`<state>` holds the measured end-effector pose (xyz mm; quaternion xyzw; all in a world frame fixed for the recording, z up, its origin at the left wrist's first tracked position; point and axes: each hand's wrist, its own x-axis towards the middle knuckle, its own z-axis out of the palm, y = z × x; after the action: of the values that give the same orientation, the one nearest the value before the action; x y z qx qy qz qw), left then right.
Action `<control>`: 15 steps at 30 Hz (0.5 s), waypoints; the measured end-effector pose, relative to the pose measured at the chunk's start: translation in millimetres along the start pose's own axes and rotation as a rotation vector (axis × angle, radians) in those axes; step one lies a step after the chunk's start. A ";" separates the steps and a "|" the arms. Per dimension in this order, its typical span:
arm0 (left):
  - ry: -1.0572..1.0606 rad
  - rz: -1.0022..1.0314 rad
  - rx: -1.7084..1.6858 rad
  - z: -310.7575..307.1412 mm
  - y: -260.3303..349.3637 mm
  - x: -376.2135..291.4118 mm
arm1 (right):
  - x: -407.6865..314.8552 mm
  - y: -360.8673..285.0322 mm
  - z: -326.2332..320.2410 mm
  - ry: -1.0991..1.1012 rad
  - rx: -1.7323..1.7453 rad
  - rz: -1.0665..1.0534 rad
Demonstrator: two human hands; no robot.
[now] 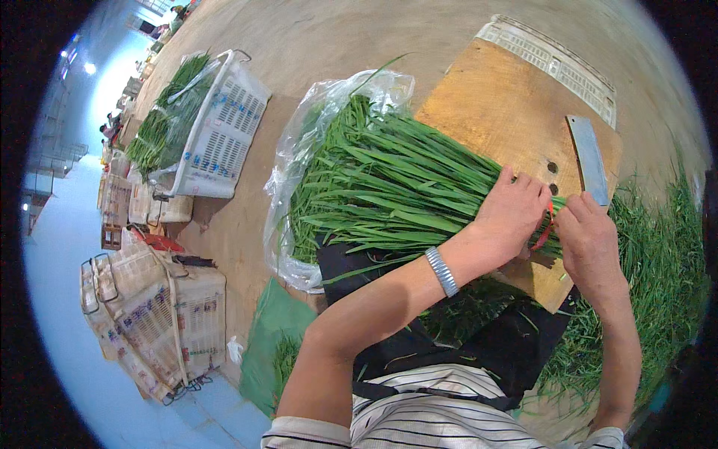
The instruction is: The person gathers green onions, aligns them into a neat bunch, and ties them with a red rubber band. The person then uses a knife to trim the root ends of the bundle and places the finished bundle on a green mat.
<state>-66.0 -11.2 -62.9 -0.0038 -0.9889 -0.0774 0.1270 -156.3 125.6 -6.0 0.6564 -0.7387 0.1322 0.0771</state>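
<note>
A large bunch of flat green leaves, likely garlic chives (404,185), lies across my lap and the edge of a wooden board (482,95), leaf tips pointing left. My left hand (513,213), with a metal band on its wrist, grips the bunch near its stem end. A red tie (544,233) runs around the stems between my hands. At that tie, the fingers of my right hand (589,241) are pinched together; they partly hide the stem ends. Beyond my right hand, a cleaver blade (590,160) lies flat on the board, beside two round holes.
A clear plastic bag (286,168) with more greens lies left of the bunch. The board rests on a white plastic crate (555,62). Loose leaves heap up (662,269) at right. A filled basket (219,134), stacked crates (168,314) and a green sheet (275,331) are at left.
</note>
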 end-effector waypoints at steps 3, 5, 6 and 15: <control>-0.043 -0.011 -0.036 -2.4 -1.0 -1.9 | -0.1 2.0 -5.0 -0.064 0.079 0.087; -0.040 -0.012 -0.042 -1.5 -1.1 -3.6 | 3.0 -0.2 -7.7 -0.047 0.066 0.067; -0.041 -0.010 -0.012 -1.4 -0.6 -4.5 | 1.7 0.0 -8.5 -0.040 0.088 0.072; -0.023 -0.024 -0.083 1.2 0.2 -6.8 | 12.0 -7.5 -18.6 -0.085 -0.174 -0.059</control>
<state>-59.7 -10.7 -65.8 0.0017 -0.9862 -0.1196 0.1145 -151.5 118.9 15.9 0.6736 -0.7304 0.0374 0.1063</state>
